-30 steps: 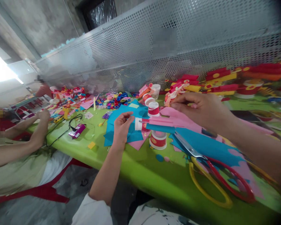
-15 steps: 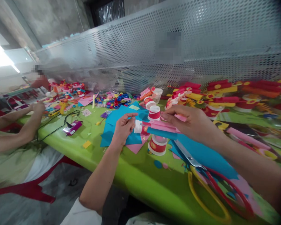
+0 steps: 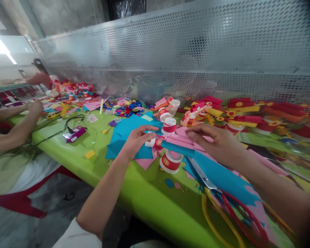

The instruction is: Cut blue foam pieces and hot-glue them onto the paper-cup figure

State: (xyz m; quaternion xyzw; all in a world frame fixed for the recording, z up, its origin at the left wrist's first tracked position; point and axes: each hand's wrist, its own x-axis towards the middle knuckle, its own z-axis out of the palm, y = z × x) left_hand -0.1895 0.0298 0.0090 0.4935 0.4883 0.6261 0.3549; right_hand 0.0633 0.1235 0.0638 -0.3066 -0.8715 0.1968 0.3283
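Both my hands hover around a paper-cup craft at mid-table. My left hand [image 3: 139, 140] is beside its left end, thumb and index finger apart. To the right, my right hand [image 3: 214, 139] has its fingertips near the pink paper roll [image 3: 177, 139], with a gap between thumb and fingers. A blue paper roll [image 3: 179, 148] lies under the pink one. Red-and-white cups make up the rest: an upper cup [image 3: 168, 126], a lower cup [image 3: 171, 162] and a sideways cup [image 3: 156, 143] by my left fingers. Large scissors [image 3: 208, 182] with yellow and red handles lie nearer me.
Blue paper sheets [image 3: 121, 137] spread over the green table [image 3: 142, 193]. Finished-looking cup crafts [image 3: 239, 120] line the perforated metal panel [image 3: 155, 55]. A purple corded box [image 3: 74, 134] is at left, near a co-worker's arm [image 3: 20, 131].
My left thumb and index finger have parted from a near pinch. My right fingertips have opened slightly and drawn back from the upper cup. The camera view has shifted a little.
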